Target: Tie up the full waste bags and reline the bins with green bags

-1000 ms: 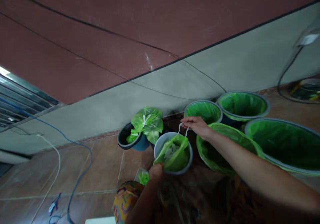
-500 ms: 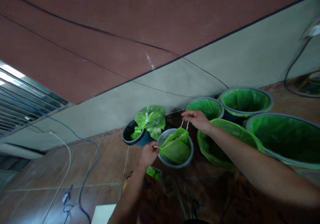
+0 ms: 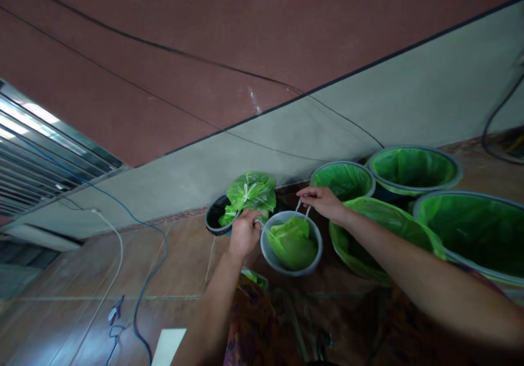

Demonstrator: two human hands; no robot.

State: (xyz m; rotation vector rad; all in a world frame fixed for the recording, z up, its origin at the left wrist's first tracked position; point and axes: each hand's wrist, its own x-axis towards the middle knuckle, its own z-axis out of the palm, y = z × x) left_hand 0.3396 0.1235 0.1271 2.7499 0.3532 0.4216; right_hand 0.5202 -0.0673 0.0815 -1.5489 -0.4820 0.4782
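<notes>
A small grey bin (image 3: 272, 258) stands on the tiled floor with a green drawstring bag (image 3: 292, 243) gathered inside it. My left hand (image 3: 244, 232) is closed on the white drawstring at the bin's left rim. At the far rim, my right hand (image 3: 323, 202) pinches the white drawstring loop. Both strings run down to the bag's mouth, which is drawn nearly closed.
A tied green bag (image 3: 251, 192) sits on a dark bin (image 3: 215, 220) behind. Several larger grey bins lined with green bags (image 3: 413, 167) stand to the right along the wall. A blue cable (image 3: 153, 257) and a white cable (image 3: 118, 246) lie on the floor at left.
My left hand rose from the bin's near rim to its left rim and took the drawstring. The bag's mouth has been pulled together. My right hand kept its hold.
</notes>
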